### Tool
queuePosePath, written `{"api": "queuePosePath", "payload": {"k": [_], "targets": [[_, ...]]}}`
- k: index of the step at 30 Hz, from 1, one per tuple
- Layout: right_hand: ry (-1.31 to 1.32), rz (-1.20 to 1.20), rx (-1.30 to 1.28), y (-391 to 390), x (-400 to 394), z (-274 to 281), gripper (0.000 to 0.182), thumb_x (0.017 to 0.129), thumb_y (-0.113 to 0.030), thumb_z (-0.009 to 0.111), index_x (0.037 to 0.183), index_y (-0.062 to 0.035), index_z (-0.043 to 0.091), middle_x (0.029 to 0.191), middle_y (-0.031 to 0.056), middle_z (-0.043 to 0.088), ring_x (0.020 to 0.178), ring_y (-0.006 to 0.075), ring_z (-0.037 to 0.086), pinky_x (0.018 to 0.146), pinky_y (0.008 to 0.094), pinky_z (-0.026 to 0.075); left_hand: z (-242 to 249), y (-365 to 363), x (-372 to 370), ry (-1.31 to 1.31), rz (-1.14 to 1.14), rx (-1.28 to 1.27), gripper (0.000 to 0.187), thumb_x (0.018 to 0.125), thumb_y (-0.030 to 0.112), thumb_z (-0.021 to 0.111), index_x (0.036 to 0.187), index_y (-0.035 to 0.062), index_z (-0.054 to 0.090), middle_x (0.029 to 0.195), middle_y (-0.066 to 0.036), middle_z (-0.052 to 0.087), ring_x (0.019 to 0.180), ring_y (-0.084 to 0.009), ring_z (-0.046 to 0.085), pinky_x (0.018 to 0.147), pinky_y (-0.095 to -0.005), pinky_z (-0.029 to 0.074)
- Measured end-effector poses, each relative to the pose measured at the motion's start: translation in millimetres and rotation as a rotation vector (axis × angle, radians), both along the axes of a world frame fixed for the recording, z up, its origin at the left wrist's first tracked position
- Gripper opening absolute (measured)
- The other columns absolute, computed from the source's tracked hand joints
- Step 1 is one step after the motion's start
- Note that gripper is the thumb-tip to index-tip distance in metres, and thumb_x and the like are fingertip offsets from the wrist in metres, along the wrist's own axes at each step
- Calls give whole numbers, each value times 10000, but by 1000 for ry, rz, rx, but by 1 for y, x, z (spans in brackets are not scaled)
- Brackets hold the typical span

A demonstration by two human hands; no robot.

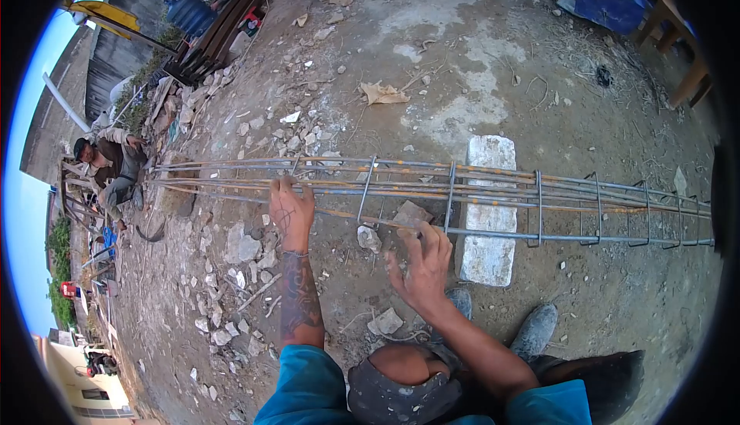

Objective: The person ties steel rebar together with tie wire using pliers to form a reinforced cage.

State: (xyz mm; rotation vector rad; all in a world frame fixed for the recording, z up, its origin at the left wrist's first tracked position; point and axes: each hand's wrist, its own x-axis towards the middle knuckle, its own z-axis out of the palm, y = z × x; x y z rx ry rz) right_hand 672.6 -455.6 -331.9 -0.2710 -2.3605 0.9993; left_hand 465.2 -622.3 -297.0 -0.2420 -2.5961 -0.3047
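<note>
Long steel reinforcing bars, some rusty, run across the view, with square wire stirrups around them towards the right. My left hand is closed over the bars left of the middle, its fingers curled on them. Just below the lowest bar, my right hand has its thumb and fingers apart, fingertips right at that bar. A bent stirrup stands between my two hands. Under the bars, near my right hand, lies a white, worn block.
Broken stones litter the ground on the left. A person crouches by the bars' far left end. My boots are below the block. A blue water jug and dark metal beams lie upper left; a wooden chair stands upper right.
</note>
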Motion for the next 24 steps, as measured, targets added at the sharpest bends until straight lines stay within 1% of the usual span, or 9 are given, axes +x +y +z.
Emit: {"api": "queuePosePath", "payload": {"k": [2, 4, 8, 10, 14, 17, 19, 21, 24], "targets": [[-45, -127, -35, 33, -18, 17, 464, 799, -150, 680, 1223, -42, 525, 1236, 217, 442, 1119, 400, 448, 939, 503, 377, 5, 39, 18, -205, -191, 87, 253, 787, 224, 681, 945, 30, 647, 915, -178, 615, 830, -376, 620, 710, -462, 484], [-68, -176, -8, 60, -30, 14, 450, 802, -134, 669, 1216, -23, 533, 1234, 235, 449, 1122, 404, 457, 938, 490, 388, -7, 70, 29, -206, -326, 134, 209, 798, 221, 674, 892, 37, 644, 797, -131, 613, 793, -335, 605, 700, -432, 473], [-159, -275, 74, 83, -37, 1, 427, 808, -112, 650, 1206, 5, 550, 1204, 272, 477, 1109, 406, 483, 927, 471, 422, -16, 94, 34, -310, -299, 83, 222, 802, 193, 668, 939, 19, 653, 922, -169, 628, 822, -363, 630, 692, -452, 493], [-171, -250, 63, 85, -37, -4, 431, 802, -110, 654, 1203, 12, 552, 1211, 278, 477, 1111, 409, 485, 930, 474, 428, -24, 90, 28, -208, -300, 156, 222, 789, 243, 693, 846, 30, 664, 779, -151, 620, 739, -344, 607, 671, -439, 474], [-159, -239, 65, 84, -38, -5, 428, 796, -121, 665, 1185, 15, 550, 1195, 265, 483, 1093, 399, 485, 922, 472, 421, -23, 90, 27, -178, -300, 143, 219, 789, 238, 691, 839, 26, 663, 773, -154, 615, 718, -352, 601, 667, -443, 475], [-143, -237, 74, 84, -36, -6, 433, 793, -134, 674, 1177, 18, 543, 1174, 251, 491, 1083, 393, 478, 924, 476, 408, -15, 85, 19, -318, -261, 123, 240, 785, 203, 688, 926, 12, 662, 906, -179, 637, 807, -373, 635, 695, -468, 496], [-118, -239, 53, 84, -36, -8, 449, 788, -151, 684, 1175, 21, 535, 1161, 242, 494, 1074, 390, 471, 923, 477, 399, -10, 57, -4, -58, -134, 243, 244, 777, 206, 687, 932, 18, 675, 919, -180, 635, 852, -363, 634, 717, -458, 499], [-122, -232, 58, 84, -35, -8, 449, 785, -158, 688, 1168, 21, 537, 1160, 240, 495, 1067, 389, 472, 919, 476, 398, -14, 23, -29, 161, 109, 42, 226, 775, 213, 683, 918, 37, 687, 935, -180, 632, 884, -355, 630, 734, -448, 501], [-114, -240, 71, 83, -37, -10, 447, 780, -167, 695, 1156, 19, 540, 1155, 239, 497, 1057, 389, 473, 911, 474, 399, -40, -25, -63, -94, 174, -74, 210, 784, 219, 671, 904, 49, 693, 971, -189, 630, 878, -366, 630, 745, -456, 502]]}}
